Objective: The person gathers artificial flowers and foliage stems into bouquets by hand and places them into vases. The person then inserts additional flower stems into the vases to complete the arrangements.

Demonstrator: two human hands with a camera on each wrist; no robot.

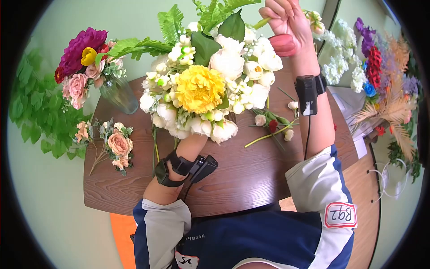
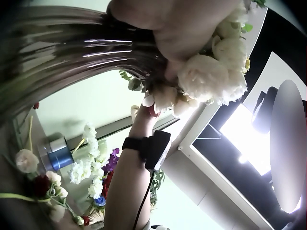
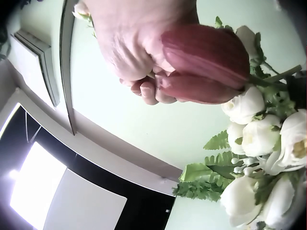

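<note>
My left hand grips the neck of a ribbed glass vase, just under the flower heads; in the head view the bouquet hides most of this hand. A full bouquet of white roses, small berries, green fern leaves and one large yellow flower fills the vase. Up at the bouquet's right side, my right hand has its fingers curled and holds a pinkish-red tulip. The tulip bloom lies close against the palm side, beside the white roses. A green stem shows at the fingers.
On the brown table, a glass vase with a purple flower stands at left, near a peach flower spray. Loose stems with a red rose lie right. Many colourful flowers stand beyond the table.
</note>
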